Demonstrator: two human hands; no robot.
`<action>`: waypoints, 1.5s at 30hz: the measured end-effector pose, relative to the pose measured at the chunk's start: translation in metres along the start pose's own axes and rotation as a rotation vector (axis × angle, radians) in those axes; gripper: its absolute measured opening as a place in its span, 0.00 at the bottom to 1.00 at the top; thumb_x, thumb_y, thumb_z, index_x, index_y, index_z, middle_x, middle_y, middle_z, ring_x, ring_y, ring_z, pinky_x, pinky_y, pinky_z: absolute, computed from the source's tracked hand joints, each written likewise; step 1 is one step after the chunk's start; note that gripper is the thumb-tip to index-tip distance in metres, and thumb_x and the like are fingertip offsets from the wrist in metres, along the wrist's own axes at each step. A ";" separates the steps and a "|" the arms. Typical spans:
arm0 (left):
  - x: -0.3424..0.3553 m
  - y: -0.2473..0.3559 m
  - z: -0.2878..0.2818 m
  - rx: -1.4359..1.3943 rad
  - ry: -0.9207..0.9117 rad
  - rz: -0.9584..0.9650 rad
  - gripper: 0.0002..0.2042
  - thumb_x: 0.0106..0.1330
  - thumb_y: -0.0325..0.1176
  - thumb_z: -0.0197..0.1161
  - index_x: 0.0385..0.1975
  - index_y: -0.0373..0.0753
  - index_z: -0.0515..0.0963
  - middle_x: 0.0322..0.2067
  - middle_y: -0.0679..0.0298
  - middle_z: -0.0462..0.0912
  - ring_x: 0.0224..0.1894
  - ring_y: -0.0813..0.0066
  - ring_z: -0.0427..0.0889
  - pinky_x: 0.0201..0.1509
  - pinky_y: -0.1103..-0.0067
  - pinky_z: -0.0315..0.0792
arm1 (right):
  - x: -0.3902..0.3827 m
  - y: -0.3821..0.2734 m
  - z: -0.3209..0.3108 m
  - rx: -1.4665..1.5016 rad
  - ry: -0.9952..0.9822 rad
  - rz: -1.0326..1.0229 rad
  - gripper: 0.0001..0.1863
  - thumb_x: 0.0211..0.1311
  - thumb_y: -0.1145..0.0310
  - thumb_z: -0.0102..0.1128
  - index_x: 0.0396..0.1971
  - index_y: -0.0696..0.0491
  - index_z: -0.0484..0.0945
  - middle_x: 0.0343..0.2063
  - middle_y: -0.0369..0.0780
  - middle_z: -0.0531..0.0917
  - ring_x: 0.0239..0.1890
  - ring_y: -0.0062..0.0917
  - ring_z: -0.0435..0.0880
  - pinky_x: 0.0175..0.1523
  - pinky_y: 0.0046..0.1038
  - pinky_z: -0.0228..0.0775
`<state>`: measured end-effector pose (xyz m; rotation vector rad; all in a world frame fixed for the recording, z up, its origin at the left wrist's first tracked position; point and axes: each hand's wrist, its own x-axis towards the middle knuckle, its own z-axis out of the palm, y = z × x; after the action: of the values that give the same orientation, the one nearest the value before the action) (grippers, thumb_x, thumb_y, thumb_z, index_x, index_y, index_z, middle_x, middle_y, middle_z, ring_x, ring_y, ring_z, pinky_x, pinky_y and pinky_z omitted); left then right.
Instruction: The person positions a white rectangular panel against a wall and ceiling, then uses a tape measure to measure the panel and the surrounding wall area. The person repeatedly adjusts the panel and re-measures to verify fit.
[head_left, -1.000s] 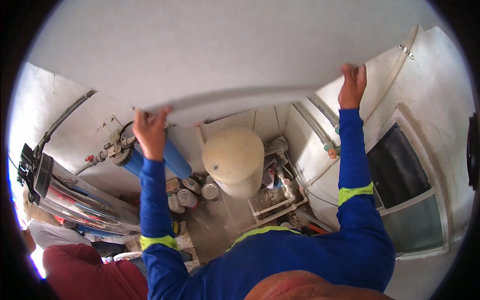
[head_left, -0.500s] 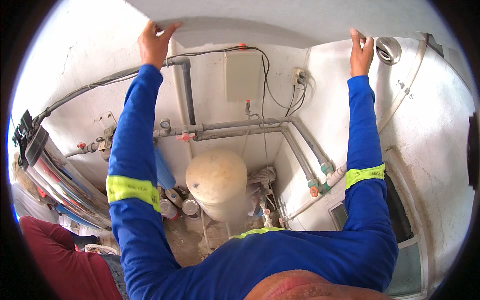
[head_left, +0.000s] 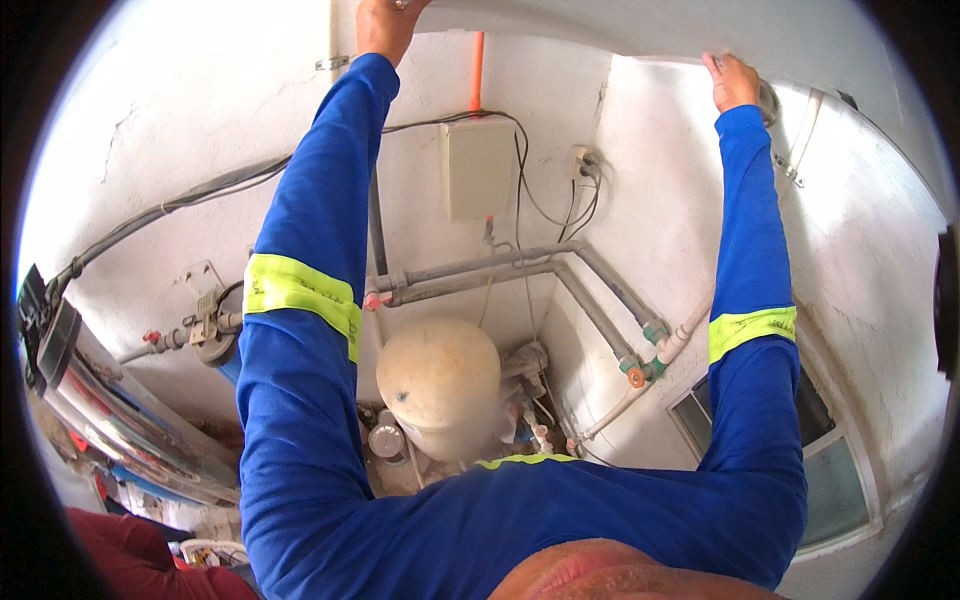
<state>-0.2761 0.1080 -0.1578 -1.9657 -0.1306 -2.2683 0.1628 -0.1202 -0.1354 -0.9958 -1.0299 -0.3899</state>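
Overhead, a large smooth white panel (head_left: 640, 25) spans the top of the view, its lower edge curving across. Both my arms in blue sleeves with yellow bands reach up to it. My left hand (head_left: 388, 28) is closed on the panel near its left part; the fingertips are partly cut off by the top of the picture. At the panel's lower edge on the right, my right hand (head_left: 735, 82) is also closed on it, with the fingers curled. How far the fingers wrap behind the panel is hidden.
A beige box (head_left: 477, 170) with an orange conduit (head_left: 477, 70) hangs on the wall beside a socket (head_left: 583, 162). Grey pipes (head_left: 460, 270) run above a rounded cream tank (head_left: 438, 375). A shiny cylinder (head_left: 125, 410) and a person's red sleeve (head_left: 140, 560) are at left; a window (head_left: 832, 500) is low right.
The panel's left part has risen, uncovering the orange conduit above the box. My left hand has moved up and to the right; my right hand has shifted slightly right. The view has shifted too.
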 end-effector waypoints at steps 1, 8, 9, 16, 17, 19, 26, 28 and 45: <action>0.001 0.002 0.004 -0.009 -0.027 -0.024 0.12 0.62 0.27 0.71 0.44 0.33 0.82 0.39 0.50 0.87 0.41 0.57 0.87 0.42 0.69 0.79 | 0.005 0.004 -0.005 -0.578 -0.104 -0.187 0.14 0.69 0.71 0.54 0.36 0.71 0.77 0.42 0.53 0.82 0.44 0.42 0.85 0.64 0.44 0.76; 0.003 0.018 0.030 -0.010 -0.035 0.134 0.16 0.62 0.25 0.69 0.50 0.36 0.80 0.40 0.49 0.85 0.45 0.48 0.84 0.46 0.66 0.78 | 0.017 0.039 -0.022 -1.212 -0.120 -0.562 0.31 0.69 0.48 0.57 0.17 0.62 0.81 0.22 0.54 0.83 0.30 0.49 0.85 0.53 0.42 0.79; 0.002 0.019 0.032 -0.012 -0.050 0.143 0.16 0.62 0.26 0.69 0.50 0.36 0.79 0.40 0.48 0.85 0.45 0.47 0.84 0.46 0.65 0.78 | 0.016 0.042 -0.015 -0.944 -0.167 -0.594 0.23 0.71 0.56 0.51 0.30 0.64 0.78 0.34 0.55 0.80 0.42 0.50 0.80 0.59 0.49 0.73; -0.004 0.019 0.056 0.099 -0.094 0.203 0.13 0.64 0.27 0.67 0.47 0.34 0.77 0.38 0.45 0.84 0.43 0.41 0.82 0.43 0.61 0.77 | 0.018 0.043 -0.009 0.755 -0.167 0.159 0.26 0.76 0.69 0.32 0.68 0.67 0.58 0.70 0.56 0.61 0.72 0.57 0.57 0.76 0.64 0.50; -0.003 0.018 0.059 0.087 -0.090 0.252 0.12 0.65 0.27 0.67 0.46 0.34 0.77 0.38 0.44 0.83 0.43 0.40 0.82 0.42 0.60 0.77 | 0.019 0.049 -0.010 0.718 -0.127 0.154 0.26 0.77 0.70 0.31 0.69 0.68 0.56 0.71 0.56 0.60 0.73 0.57 0.56 0.76 0.65 0.49; 0.006 0.016 0.067 0.094 -0.144 0.291 0.10 0.66 0.27 0.65 0.45 0.32 0.76 0.41 0.41 0.82 0.42 0.37 0.81 0.42 0.59 0.76 | 0.028 0.062 -0.013 0.738 -0.285 0.044 0.22 0.76 0.62 0.40 0.64 0.56 0.54 0.57 0.47 0.55 0.59 0.49 0.58 0.68 0.58 0.59; 0.040 0.002 0.068 0.202 -0.201 0.394 0.09 0.67 0.29 0.65 0.39 0.31 0.75 0.37 0.42 0.80 0.39 0.37 0.80 0.39 0.57 0.75 | 0.045 0.075 -0.006 -0.809 -0.060 -0.438 0.21 0.67 0.60 0.63 0.22 0.63 0.74 0.26 0.55 0.81 0.31 0.46 0.82 0.47 0.42 0.79; 0.047 -0.001 0.065 0.310 -0.221 0.424 0.10 0.67 0.33 0.65 0.37 0.32 0.76 0.36 0.44 0.81 0.38 0.39 0.81 0.38 0.57 0.75 | 0.043 0.066 -0.002 -0.891 0.013 -0.515 0.25 0.64 0.53 0.65 0.22 0.64 0.75 0.24 0.56 0.81 0.30 0.50 0.81 0.42 0.43 0.76; 0.075 -0.005 0.062 0.649 -0.262 0.366 0.16 0.64 0.44 0.68 0.34 0.35 0.82 0.27 0.48 0.85 0.29 0.48 0.85 0.31 0.60 0.77 | 0.019 0.039 0.093 1.552 -0.052 0.404 0.52 0.68 0.30 0.42 0.77 0.43 0.28 0.76 0.56 0.36 0.76 0.57 0.43 0.74 0.66 0.47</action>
<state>-0.2262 0.1187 -0.0745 -1.7332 -0.4315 -1.4838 0.1494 -0.0192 -0.1246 0.2278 -0.8101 0.7303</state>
